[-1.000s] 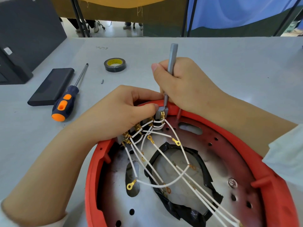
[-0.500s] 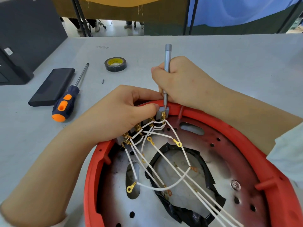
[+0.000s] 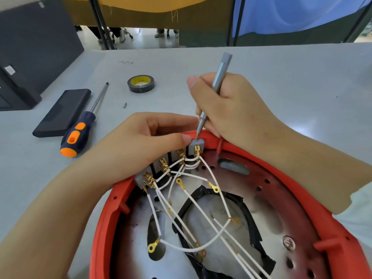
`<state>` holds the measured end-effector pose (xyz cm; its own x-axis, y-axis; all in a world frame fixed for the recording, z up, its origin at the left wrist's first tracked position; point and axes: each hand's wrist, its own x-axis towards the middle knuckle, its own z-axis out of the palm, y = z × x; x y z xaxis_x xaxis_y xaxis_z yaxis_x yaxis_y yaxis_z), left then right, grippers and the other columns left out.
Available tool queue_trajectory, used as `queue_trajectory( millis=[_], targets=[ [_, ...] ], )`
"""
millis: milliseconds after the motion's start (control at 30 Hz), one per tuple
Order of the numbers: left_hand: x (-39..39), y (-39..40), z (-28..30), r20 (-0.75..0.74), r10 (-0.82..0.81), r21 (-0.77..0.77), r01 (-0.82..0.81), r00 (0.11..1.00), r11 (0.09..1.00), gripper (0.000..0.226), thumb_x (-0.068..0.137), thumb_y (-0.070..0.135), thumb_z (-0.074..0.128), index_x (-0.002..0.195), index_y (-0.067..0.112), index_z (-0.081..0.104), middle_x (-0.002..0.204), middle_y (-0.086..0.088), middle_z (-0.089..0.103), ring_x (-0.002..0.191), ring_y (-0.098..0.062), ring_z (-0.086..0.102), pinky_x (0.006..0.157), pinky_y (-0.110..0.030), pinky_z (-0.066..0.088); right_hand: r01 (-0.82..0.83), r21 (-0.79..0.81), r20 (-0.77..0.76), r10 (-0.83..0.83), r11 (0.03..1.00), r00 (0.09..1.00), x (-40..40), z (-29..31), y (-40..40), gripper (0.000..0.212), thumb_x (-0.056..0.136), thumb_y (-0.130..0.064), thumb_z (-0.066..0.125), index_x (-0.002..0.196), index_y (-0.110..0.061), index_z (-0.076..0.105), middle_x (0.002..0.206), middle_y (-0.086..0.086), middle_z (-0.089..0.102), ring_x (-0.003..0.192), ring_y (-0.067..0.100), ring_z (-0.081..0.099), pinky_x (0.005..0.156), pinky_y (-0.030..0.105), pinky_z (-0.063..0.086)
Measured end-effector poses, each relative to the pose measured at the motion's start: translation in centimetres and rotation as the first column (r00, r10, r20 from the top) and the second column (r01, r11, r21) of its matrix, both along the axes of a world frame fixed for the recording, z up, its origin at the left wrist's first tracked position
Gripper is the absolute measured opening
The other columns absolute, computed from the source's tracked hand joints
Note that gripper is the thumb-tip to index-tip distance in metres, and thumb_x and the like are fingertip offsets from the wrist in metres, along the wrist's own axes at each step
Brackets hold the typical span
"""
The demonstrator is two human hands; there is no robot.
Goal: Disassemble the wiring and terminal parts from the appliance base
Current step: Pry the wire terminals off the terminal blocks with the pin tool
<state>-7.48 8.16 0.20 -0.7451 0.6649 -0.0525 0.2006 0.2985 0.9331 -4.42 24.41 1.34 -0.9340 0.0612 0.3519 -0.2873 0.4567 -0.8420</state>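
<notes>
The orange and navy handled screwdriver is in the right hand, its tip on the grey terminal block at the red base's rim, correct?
Not quite. In the head view the right hand holds a slim grey metal screwdriver, its tip on the grey terminal block. The orange and navy handled screwdriver lies unused on the grey table.

Workshop: grey workbench (image 3: 281, 77), screwdriver (image 3: 80, 129), tape roll (image 3: 141, 83), curtain partitions (image 3: 291, 15) behind

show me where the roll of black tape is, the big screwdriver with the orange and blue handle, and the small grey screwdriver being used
roll of black tape (image 3: 141, 83): head view, on its yellow inner core.
orange and blue screwdriver (image 3: 77, 133): head view, on the handle.
small grey screwdriver (image 3: 218, 77): head view, on the shaft above the right hand (image 3: 231, 109).
</notes>
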Motion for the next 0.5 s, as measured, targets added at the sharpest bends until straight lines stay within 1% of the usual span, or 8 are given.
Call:
queue_trajectory(
  millis=[33,67,100,167,200,267,367,500],
  targets=[
    [0.0,-0.1,0.0,0.006,0.022,-0.004,-0.022,1.0,1.0,0.027,0.082,0.02,0.066,0.107,0.03,0.07,0.098,0.015,0.073,0.091,0.002,0.067,0.083,-0.014,0.052,-0.004,-0.001,0.009,0.004,1.0,1.0,0.0,0.0,0.0,0.044,0.1,-0.021,0.043,0.057,-0.013,0.038,0.039,-0.009,0.037,0.034,0.004,0.04,0.04,0.009,0.03],
    [0.1,-0.3,0.0,0.015,0.037,-0.014,-0.037,0.999,0.999,0.03,0.08,0.026,0.066,0.109,0.031,0.069,0.099,0.017,0.073,0.092,0.004,0.067,0.083,-0.017,0.053,-0.003,-0.006,0.026,0.003,1.0,1.0,0.0,0.0,0.0,0.044,0.1,-0.022,0.043,0.057,-0.013,0.038,0.038,-0.01,0.038,0.034,0.004,0.041,0.04,0.009,0.03],
    [0.3,-0.5,-0.1,0.031,0.058,-0.028,-0.057,0.998,0.998,0.031,0.077,0.033,0.064,0.108,0.033,0.069,0.097,0.018,0.073,0.088,0.006,0.067,0.079,-0.018,0.052,0.001,-0.014,0.046,0.0,1.0,0.999,0.0,0.0,0.1,0.044,0.101,-0.023,0.043,0.058,-0.013,0.039,0.038,-0.011,0.039,0.035,0.003,0.042,0.04,0.009,0.03],
    [0.7,-0.7,-0.3,0.029,0.103,-0.063,-0.101,0.994,0.993,0.028,0.077,0.043,0.057,0.1,0.038,0.071,0.086,0.018,0.073,0.068,0.01,0.064,0.065,-0.017,0.043,0.016,-0.03,0.075,-0.014,0.999,0.997,0.0,0.1,0.3,0.044,0.101,-0.024,0.043,0.059,-0.012,0.041,0.036,-0.012,0.04,0.034,0.003,0.041,0.039,0.009,0.029],
    [1.0,-0.7,-0.5,-0.009,0.112,-0.094,-0.112,0.994,0.989,0.027,0.078,0.049,0.053,0.097,0.041,0.071,0.08,0.018,0.072,0.059,0.01,0.061,0.059,-0.016,0.04,0.026,-0.036,0.086,-0.023,0.999,0.996,0.0,0.2,0.3,0.044,0.101,-0.025,0.043,0.059,-0.012,0.042,0.034,-0.012,0.04,0.033,0.004,0.04,0.039,0.009,0.029],
    [1.4,-0.4,-0.8,-0.066,0.113,-0.131,-0.121,0.991,0.984,0.029,0.077,0.058,0.047,0.092,0.047,0.069,0.073,0.016,0.071,0.051,0.008,0.057,0.049,-0.013,0.039,0.039,-0.036,0.114,-0.035,0.999,0.993,0.3,0.4,0.6,0.044,0.1,-0.025,0.043,0.058,-0.011,0.044,0.031,-0.011,0.04,0.03,0.004,0.039,0.038,0.009,0.028],
    [1.1,0.4,-0.7,-0.024,0.098,-0.093,-0.1,0.995,0.991,0.029,0.08,0.056,0.046,0.087,0.043,0.072,0.061,0.015,0.068,0.044,0.007,0.054,0.042,-0.004,0.037,0.013,-0.021,0.159,-0.01,1.0,0.987,1.1,1.0,0.9,0.044,0.099,-0.027,0.045,0.059,-0.011,0.047,0.03,-0.008,0.04,0.027,0.004,0.037,0.036,0.009,0.029],
    [0.3,1.5,-0.1,-0.06,0.006,-0.127,-0.014,0.998,0.992,0.035,0.08,0.058,0.046,0.087,0.038,0.073,0.054,0.011,0.062,0.041,0.001,0.048,0.041,-0.01,0.039,-0.027,-0.007,0.141,0.028,1.0,0.99,2.0,2.1,1.2,0.039,0.097,-0.029,0.049,0.063,-0.01,0.046,0.033,-0.004,0.044,0.029,0.003,0.039,0.036,0.007,0.032]
  ],
)
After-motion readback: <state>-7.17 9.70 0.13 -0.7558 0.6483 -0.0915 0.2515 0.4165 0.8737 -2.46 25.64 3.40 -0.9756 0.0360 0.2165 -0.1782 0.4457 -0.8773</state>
